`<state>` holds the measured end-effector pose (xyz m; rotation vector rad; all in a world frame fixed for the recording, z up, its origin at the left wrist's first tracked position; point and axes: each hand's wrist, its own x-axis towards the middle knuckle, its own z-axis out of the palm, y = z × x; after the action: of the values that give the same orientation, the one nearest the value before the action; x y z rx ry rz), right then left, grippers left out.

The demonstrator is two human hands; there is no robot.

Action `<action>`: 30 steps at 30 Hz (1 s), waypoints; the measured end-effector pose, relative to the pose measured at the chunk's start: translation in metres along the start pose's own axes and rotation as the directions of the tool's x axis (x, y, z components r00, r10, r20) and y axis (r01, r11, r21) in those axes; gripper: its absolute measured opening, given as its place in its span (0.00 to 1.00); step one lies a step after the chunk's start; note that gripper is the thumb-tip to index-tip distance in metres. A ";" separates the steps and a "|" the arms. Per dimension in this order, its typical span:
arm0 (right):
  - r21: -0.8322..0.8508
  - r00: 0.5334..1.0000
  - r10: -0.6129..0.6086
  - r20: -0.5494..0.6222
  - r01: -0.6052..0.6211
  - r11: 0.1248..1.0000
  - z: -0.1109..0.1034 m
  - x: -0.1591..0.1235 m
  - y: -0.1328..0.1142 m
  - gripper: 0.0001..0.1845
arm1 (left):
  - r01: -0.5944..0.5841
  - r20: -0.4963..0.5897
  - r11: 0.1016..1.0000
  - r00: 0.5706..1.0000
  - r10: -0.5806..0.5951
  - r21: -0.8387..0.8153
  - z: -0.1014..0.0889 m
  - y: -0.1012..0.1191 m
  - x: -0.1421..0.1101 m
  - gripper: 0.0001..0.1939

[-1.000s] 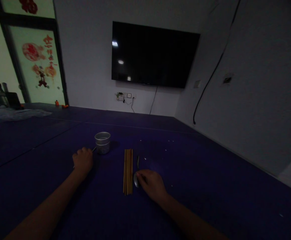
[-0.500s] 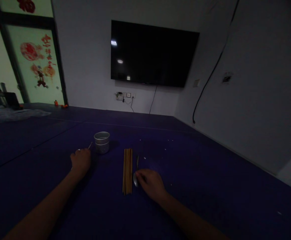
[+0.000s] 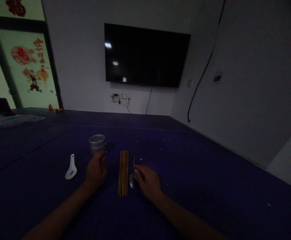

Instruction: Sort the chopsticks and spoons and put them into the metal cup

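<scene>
On the dark purple mat, my left hand (image 3: pixel 96 169) reaches toward the base of a small metal cup (image 3: pixel 97 143); its fingers are loosely stretched and hold nothing. A white ceramic spoon (image 3: pixel 71 167) lies on the mat to its left, apart from the hand. A bundle of wooden chopsticks (image 3: pixel 123 172) lies straight between my hands. My right hand (image 3: pixel 147 181) is curled over the bowl of a metal spoon (image 3: pixel 131 180), which lies just right of the chopsticks with its handle pointing away from me.
The purple mat (image 3: pixel 197 173) covers the whole floor up to white walls. A black television (image 3: pixel 145 55) hangs ahead, with sockets and cables below. A glass door with red decorations (image 3: pixel 28 63) is at the far left. The room is dim.
My left hand has let go of the white spoon, which now lies on the mat, and has moved right to the metal cup. My right hand stays on the metal spoon.
</scene>
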<state>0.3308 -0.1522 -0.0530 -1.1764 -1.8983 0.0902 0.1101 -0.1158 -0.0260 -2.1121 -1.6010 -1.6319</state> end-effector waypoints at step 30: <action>-0.028 0.964 -0.200 -0.176 0.199 0.980 -0.002 0.001 0.004 0.18 | -0.482 0.118 0.859 0.856 0.504 -0.170 0.044 0.034 -0.035 0.13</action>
<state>0.3349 -0.1503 -0.0530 -0.9594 -1.8482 -0.1305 0.1676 -0.1314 -0.0535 -2.4983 -0.8648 -1.4539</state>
